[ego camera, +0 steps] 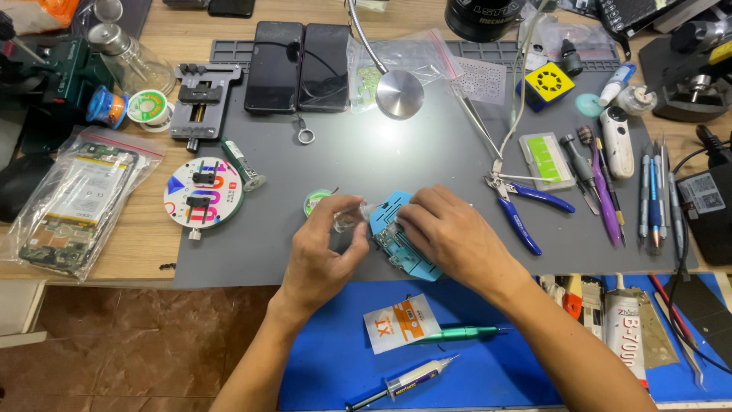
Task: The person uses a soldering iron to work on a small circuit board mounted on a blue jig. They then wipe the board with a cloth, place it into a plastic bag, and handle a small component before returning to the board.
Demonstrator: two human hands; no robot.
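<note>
My left hand (324, 255) pinches a small clear plastic bottle (349, 216), held sideways just above the grey work mat (427, 145). The bottle's tip points right at a light blue holder plate (390, 215) carrying a small circuit board (393, 248). My right hand (448, 233) rests on that plate and board, fingers curled over them and pressing down. Most of the plate is hidden under this hand. A small green-and-white wire spool (313, 203) lies just behind the left hand.
Blue-handled cutters (526, 210), a row of screwdrivers and tweezers (625, 198) and a green box (547, 160) lie right. Two dark phones (301, 67) and a lamp head (399, 94) sit behind. A round jig (203, 193) and bagged boards (72, 200) lie left. A syringe (404, 380) and green pen (457, 333) lie on the blue mat.
</note>
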